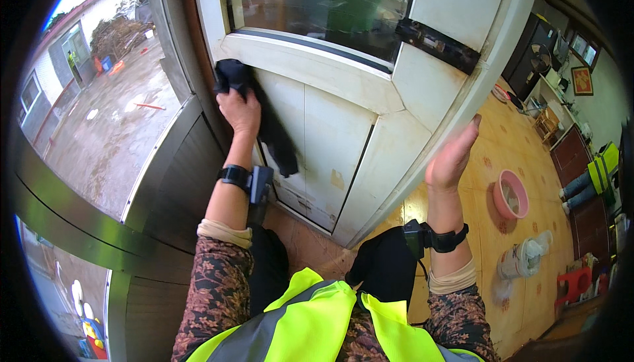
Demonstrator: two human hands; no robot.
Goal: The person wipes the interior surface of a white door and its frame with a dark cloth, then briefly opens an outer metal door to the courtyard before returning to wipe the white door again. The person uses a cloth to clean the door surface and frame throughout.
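My left hand (239, 110) grips a black cloth (270, 109) at the upper left of the white door's lower panel (322, 129). The cloth's loose end hangs down across the panel and looks blurred. My right hand (451, 156) rests with extended fingers along the long edge of the white door (406, 174), and nothing shows in it. Above the panel is a glass pane (322, 10) with reflections. A dark metal lock plate (436, 45) crosses the door's stile. Brown marks and a peeled patch show low on the panel.
Left of me stands a metal-framed door (163, 174), with a wet yard (114, 119) beyond. On the tiled floor at right are a pink basin (510, 194) holding water, a bucket (517, 260) with plastic in it, and a red stool (574, 283). Another person (597, 174) stands at far right.
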